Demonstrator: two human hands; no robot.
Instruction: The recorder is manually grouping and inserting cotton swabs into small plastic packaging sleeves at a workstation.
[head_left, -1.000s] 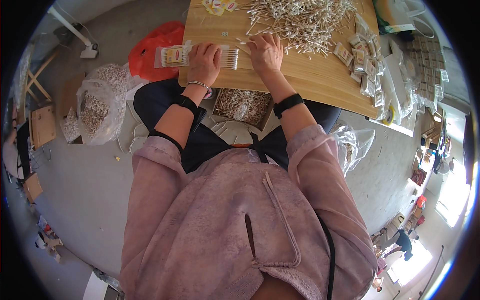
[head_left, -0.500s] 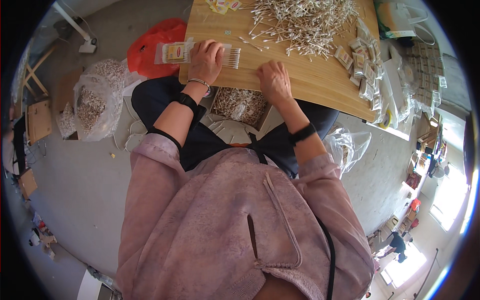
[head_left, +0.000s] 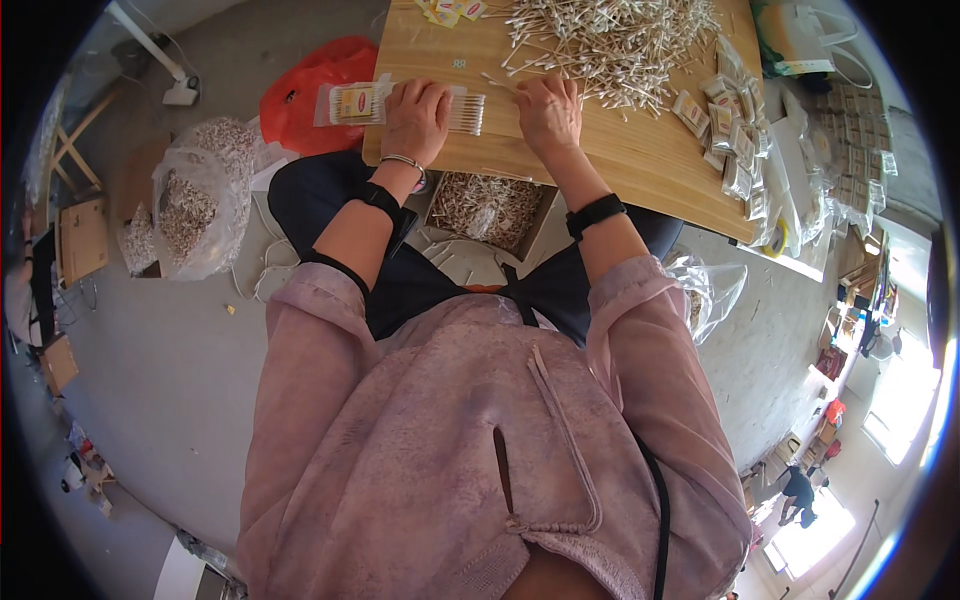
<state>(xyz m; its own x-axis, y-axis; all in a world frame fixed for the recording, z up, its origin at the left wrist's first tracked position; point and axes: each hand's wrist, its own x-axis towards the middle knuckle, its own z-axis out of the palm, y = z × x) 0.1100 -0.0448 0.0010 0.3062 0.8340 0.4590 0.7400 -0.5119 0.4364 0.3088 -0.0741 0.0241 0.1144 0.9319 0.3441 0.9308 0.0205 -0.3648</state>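
Observation:
My left hand (head_left: 417,122) is closed over a flat row of cotton swabs (head_left: 468,113) near the table's left edge. White-tipped ends stick out to its right. On its other side the row lies in a clear plastic bag (head_left: 326,105) with a yellow label (head_left: 356,102). My fingers cover the middle of the row. Farther right, my right hand (head_left: 550,115) is on the table at the near left edge of a large heap of loose cotton swabs (head_left: 610,45). Its fingers are bent down and drawn together beside a few stray swabs; the fingertips' hold is hidden.
Filled swab packets (head_left: 730,130) lie along the right side of the wooden table (head_left: 620,150). Yellow labels (head_left: 450,10) sit at the far left. Below the table edge is a box of swabs (head_left: 490,210). A bulging clear sack (head_left: 200,200) and a red bag (head_left: 315,95) are on the left.
My right hand has moved forward, away from me, from the table's near edge to the stray swabs by the heap. My left hand stays on the row of swabs.

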